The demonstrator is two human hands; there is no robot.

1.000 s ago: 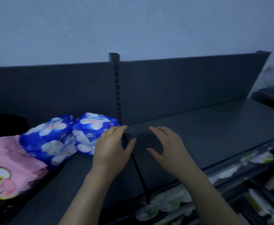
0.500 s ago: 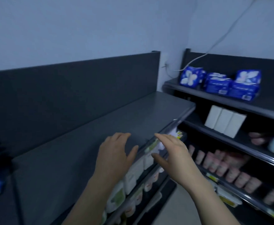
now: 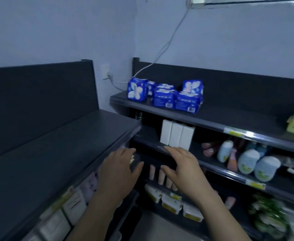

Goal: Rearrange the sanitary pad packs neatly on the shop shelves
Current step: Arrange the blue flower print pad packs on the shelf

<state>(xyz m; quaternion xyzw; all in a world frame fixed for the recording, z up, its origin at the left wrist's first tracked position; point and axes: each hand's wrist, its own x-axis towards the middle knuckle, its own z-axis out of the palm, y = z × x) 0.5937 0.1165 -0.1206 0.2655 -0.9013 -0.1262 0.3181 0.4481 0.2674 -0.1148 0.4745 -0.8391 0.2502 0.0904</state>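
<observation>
Two hands: left hand and right hand hovered side by side, fingers loosely spread, holding nothing.
White boxes: three stood upright just beyond the right hand.
Blue pad packs: bunched together at the left end of the top shelf, near the wall corner.

one head-worn wide-angle view, aimed forward and down into the corner where the left shelf unit meets the right shelf unit. both top shelves are seen from above. the left hand and right hand sit lower centre, close to the lens; the blue pad packs lie farther back.
</observation>
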